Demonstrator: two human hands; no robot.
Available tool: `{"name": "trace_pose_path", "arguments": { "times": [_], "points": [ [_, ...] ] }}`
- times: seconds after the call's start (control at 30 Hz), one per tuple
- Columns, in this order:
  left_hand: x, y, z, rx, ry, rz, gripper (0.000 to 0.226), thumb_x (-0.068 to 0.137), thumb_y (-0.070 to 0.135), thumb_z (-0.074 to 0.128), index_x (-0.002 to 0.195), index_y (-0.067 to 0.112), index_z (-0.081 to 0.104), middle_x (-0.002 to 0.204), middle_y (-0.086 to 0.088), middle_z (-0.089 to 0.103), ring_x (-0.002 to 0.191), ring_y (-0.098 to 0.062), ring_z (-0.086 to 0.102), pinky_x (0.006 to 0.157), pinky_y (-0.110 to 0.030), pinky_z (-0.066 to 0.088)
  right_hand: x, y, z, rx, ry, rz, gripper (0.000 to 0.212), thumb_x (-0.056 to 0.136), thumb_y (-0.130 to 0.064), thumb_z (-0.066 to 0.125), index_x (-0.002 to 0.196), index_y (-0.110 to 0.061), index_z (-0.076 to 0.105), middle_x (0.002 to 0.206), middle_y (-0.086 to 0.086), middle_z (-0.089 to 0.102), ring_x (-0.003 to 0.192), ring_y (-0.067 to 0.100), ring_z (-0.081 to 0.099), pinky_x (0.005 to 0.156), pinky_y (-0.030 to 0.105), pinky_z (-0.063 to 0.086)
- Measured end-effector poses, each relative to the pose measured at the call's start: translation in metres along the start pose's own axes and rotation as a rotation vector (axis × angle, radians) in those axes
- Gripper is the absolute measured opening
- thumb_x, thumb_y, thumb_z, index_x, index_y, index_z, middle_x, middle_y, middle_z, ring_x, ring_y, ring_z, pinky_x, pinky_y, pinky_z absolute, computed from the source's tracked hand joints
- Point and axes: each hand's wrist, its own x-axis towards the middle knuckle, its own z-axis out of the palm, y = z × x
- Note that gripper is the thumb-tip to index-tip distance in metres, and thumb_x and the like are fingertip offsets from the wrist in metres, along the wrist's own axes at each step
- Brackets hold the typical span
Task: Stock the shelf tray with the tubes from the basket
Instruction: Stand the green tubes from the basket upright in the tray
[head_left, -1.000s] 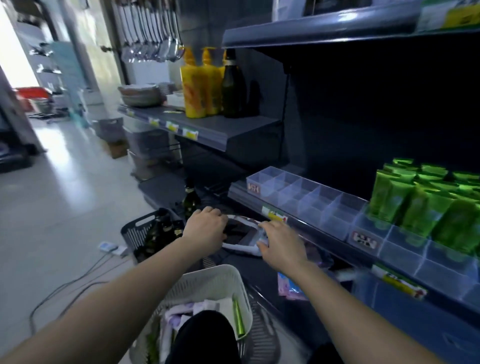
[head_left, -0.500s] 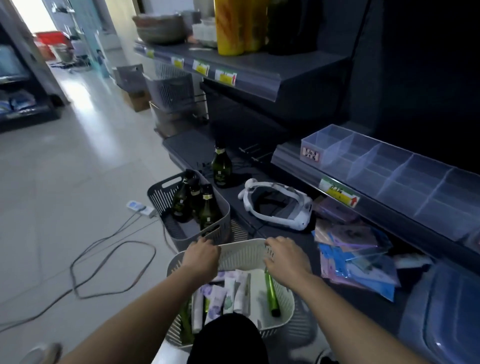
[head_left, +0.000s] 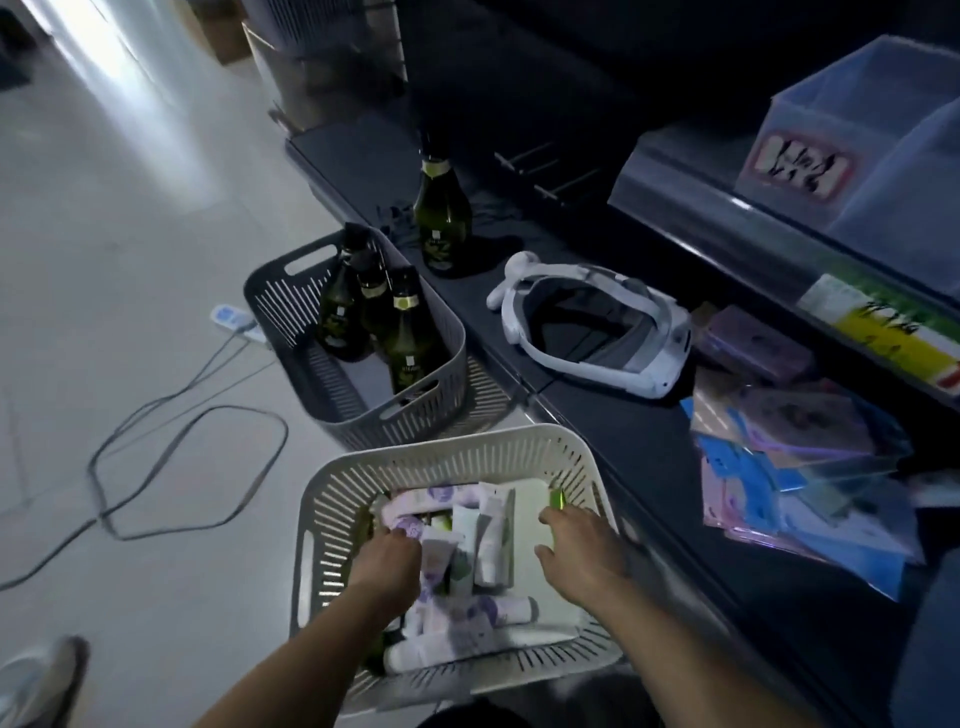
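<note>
A white slotted basket (head_left: 452, 457) stands on the floor in front of me, holding several purple-and-white tubes (head_left: 467, 618) and a green tube (head_left: 559, 500). My left hand (head_left: 387, 564) reaches into the pile, its fingers curled round a purple-and-white tube. At the basket's right side my right hand (head_left: 579, 553) has its fingers closed round the green tube, whose tip shows just beyond them. The clear compartmented shelf tray (head_left: 857, 83) sits on the shelf at the top right, well above both hands.
A grey basket (head_left: 431, 410) with three dark bottles stands just beyond the white one. One more bottle (head_left: 441, 218), a white headset (head_left: 597, 327) and flat packets (head_left: 779, 467) lie on the low shelf. Cables (head_left: 187, 467) cross the floor at left.
My hands left the headset, came to the white basket's rim, and are now down inside it on the tubes. My view has dropped from the shelf to the basket.
</note>
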Motion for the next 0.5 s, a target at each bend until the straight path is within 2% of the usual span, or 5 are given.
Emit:
{"name": "trace_pose_path", "arguments": {
  "times": [0.13, 0.23, 0.33, 0.43, 0.5],
  "points": [
    [0.025, 0.000, 0.024, -0.107, -0.109, -0.032, 0.034, 0.092, 0.011, 0.042, 0.124, 0.001, 0.051, 0.131, -0.017, 0.051, 0.123, -0.031, 0.047, 0.102, -0.035, 0.036, 0.022, 0.012, 0.026, 0.004, -0.060, 0.074, 0.037, 0.093, -0.033, 0.053, 0.128, -0.019, 0.052, 0.128, 0.005, 0.056, 0.118, 0.025, 0.051, 0.095, 0.035, 0.044],
    [0.043, 0.008, 0.030, -0.302, -0.144, -0.072, 0.055, 0.094, 0.016, 0.046, 0.142, -0.001, 0.026, 0.140, -0.016, 0.044, 0.128, -0.027, 0.044, 0.100, -0.030, 0.035, 0.037, 0.018, 0.043, 0.008, -0.102, 0.106, 0.039, 0.094, -0.031, 0.052, 0.131, -0.018, 0.048, 0.130, 0.006, 0.053, 0.120, 0.025, 0.049, 0.096, 0.034, 0.043],
    [0.057, 0.020, 0.035, -0.505, -0.109, -0.034, 0.039, 0.094, 0.011, 0.049, 0.130, -0.001, 0.044, 0.129, -0.014, 0.055, 0.117, -0.019, 0.053, 0.081, -0.024, 0.040, 0.052, 0.020, 0.058, 0.040, -0.128, 0.142, 0.042, 0.095, -0.028, 0.050, 0.134, -0.015, 0.044, 0.132, 0.009, 0.049, 0.122, 0.026, 0.047, 0.097, 0.033, 0.042],
    [0.069, 0.023, 0.053, -0.579, -0.152, 0.044, 0.033, 0.086, 0.002, 0.055, 0.116, 0.013, 0.062, 0.110, 0.002, 0.062, 0.097, -0.011, 0.058, 0.068, -0.017, 0.046, 0.066, 0.021, 0.070, 0.085, -0.140, 0.211, 0.044, 0.094, -0.022, 0.048, 0.136, -0.013, 0.039, 0.135, 0.010, 0.043, 0.123, 0.026, 0.044, 0.099, 0.033, 0.041],
    [0.074, 0.023, 0.060, -0.508, -0.126, 0.084, 0.036, 0.078, 0.006, 0.063, 0.112, 0.018, 0.064, 0.107, 0.001, 0.062, 0.094, -0.017, 0.062, 0.068, -0.024, 0.050, 0.073, 0.020, 0.076, 0.136, -0.139, 0.259, 0.048, 0.093, -0.019, 0.050, 0.138, -0.011, 0.034, 0.138, 0.011, 0.038, 0.125, 0.026, 0.042, 0.100, 0.034, 0.041]
  ]
}}
